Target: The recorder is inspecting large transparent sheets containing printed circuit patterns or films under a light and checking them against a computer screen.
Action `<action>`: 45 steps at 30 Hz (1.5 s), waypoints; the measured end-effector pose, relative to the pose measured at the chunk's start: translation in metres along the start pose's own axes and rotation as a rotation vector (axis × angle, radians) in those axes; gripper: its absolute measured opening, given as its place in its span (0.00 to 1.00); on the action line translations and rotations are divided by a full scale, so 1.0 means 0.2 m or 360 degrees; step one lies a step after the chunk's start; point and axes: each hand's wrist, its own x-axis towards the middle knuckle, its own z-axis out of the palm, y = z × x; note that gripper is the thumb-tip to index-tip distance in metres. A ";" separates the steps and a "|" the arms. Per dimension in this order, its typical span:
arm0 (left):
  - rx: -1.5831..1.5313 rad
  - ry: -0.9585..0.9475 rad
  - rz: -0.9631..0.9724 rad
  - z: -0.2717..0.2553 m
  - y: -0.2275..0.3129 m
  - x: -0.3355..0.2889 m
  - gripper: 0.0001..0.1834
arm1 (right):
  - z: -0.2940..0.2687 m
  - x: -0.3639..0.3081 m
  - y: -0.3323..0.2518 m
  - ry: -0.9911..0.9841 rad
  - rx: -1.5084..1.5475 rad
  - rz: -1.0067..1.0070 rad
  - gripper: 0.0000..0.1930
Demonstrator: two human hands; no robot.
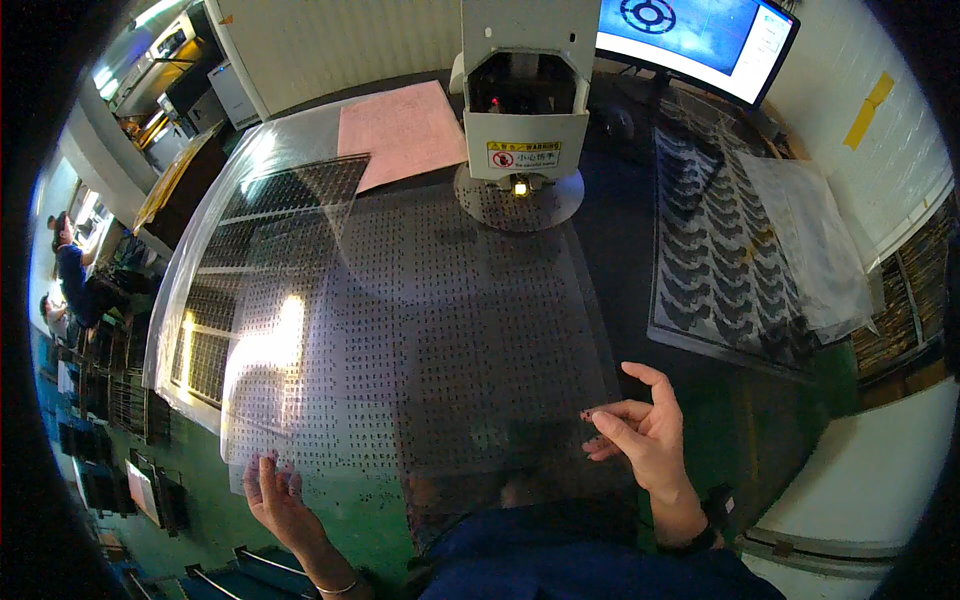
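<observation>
Nearest to you, your left hand (pixel 275 500) sits at about 7 o'clock, palm down with the fingers spread and lying flat on the near left corner of the clear perforated sheet (pixel 440 330); it presses on the sheet rather than closing round it. Your right hand (pixel 640 430) is at about 5 o'clock, mostly open, with the thumb and forefinger pinched on the sheet's near right edge and the other fingers fanned loosely upward. Whether the pinch fully clamps the film cannot be made out.

The sheet itself is a thin, see-through film dotted with rows of small dark holes. It fills the middle of your view, stretching from your hands up toward 12 o'clock, where its far edge reaches the round base of the machine. It lies over the dark green worktable (pixel 760 410).

At 9 to 10 o'clock a stack of similar clear sheets (pixel 250 230) lies partly under the one you hold, curling up at its left edge and catching bright glare. At 11 o'clock, just beyond that stack, rests a pink sheet (pixel 400 130).

At 3 o'clock, well apart from your right hand, a dark tray of cut parts (pixel 715 260) lies on the table, with a crumpled clear film (pixel 810 240) draped over its right side.

Farthest off, at 12 o'clock, stands the grey machine head (pixel 522 90) with a small light glowing under it, and at 1 o'clock a monitor (pixel 700 35) shows a blue screen. At 9 o'clock, far left, another person (pixel 75 275) sits at a separate bench.
</observation>
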 end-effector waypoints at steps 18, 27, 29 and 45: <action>0.0056 -0.0192 0.0327 -0.49 -0.14 0.13 0.18 | -0.01 -0.15 0.11 -0.0573 0.0380 0.0807 0.17; -0.0185 0.0069 0.0087 -0.35 -0.09 0.09 0.17 | 0.01 -0.17 0.16 -0.0552 0.0123 0.0810 0.10; -0.0132 0.0074 0.0088 -0.33 -0.08 0.09 0.16 | 0.01 -0.16 0.17 -0.0512 0.0114 0.0771 0.10; -0.0044 -0.0109 0.0277 -0.32 -0.08 0.10 0.12 | -0.03 -0.15 0.14 -0.0516 0.0694 0.1019 0.16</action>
